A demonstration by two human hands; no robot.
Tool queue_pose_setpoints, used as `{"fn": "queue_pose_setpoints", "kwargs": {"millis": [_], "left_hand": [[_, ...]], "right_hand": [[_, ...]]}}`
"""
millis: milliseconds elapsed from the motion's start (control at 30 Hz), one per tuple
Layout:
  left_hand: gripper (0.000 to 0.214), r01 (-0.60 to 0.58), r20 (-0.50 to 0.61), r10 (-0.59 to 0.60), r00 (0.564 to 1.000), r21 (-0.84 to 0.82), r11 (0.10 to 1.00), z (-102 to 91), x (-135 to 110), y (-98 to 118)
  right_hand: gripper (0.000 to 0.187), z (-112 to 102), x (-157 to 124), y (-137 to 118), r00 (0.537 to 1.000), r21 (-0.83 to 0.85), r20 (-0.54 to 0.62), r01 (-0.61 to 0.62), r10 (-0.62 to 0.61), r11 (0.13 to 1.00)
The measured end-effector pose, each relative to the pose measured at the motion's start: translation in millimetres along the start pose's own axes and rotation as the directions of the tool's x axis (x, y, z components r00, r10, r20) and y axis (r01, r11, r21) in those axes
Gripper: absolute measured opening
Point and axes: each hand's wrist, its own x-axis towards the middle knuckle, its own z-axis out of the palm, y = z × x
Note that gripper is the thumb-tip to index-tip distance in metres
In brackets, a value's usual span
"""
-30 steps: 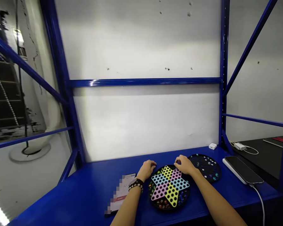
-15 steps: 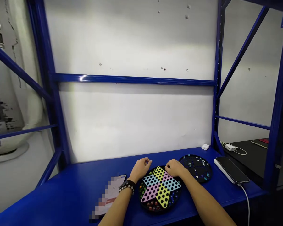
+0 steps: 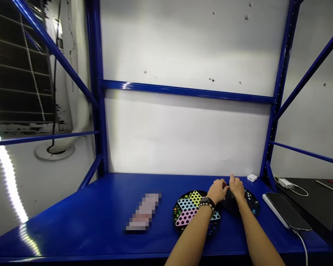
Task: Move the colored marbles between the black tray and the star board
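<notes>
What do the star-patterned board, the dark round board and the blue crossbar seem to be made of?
Star-patterned board: probably matte plastic, flat even colours. Dark round board: perhaps plastic, dull dark surface, partly covered. Blue crossbar: likely painted metal, glossy, with a bright highlight near its left end.

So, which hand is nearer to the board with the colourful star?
Left. The left hand is at the star board's far right edge, its forearm crossing above it; the right hand is farther right, over the dark round board.
</notes>
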Motion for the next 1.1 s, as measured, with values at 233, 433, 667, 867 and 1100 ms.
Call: {"fn": "queue_pose_setpoints", "kwargs": {"millis": [233, 433, 667, 867, 1100], "left_hand": [[0.032, -0.017, 0.012, 0.016, 1.0, 0.071, 0.997, -58.7, -22, -33], [0.031, 0.063, 0.134, -0.086, 0.987, 0.171, 0.983, -115.2, -52, -104], [0.031, -0.024, 0.169, -0.009, 0.986, 0.187, 0.982, -100.4, -74, -129], [0.031, -0.066, 0.138, 0.032, 0.99, 0.253, 0.965, -91.3, -71, -131], [0.039, -0.138, 0.248, 0.045, 0.968, 0.371, 0.918, -90.9, -68, -130]], "right_hand": [[0.071, 5, -10, -12, 0.999, 0.155, 0.051, 0.0, -0.008, 0.988], [0.067, 5, -18, -21, 0.997, 0.266, 0.077, -0.002, -0.02, 0.964], [0.062, 6, -23, -26, 0.995, 0.292, 0.093, 0.015, -0.044, 0.956], [0.062, 7, -25, -29, 0.994, 0.272, 0.096, 0.018, -0.046, 0.962], [0.063, 14, -22, -28, 0.989, 0.231, 0.122, 0.055, -0.085, 0.971]]}}
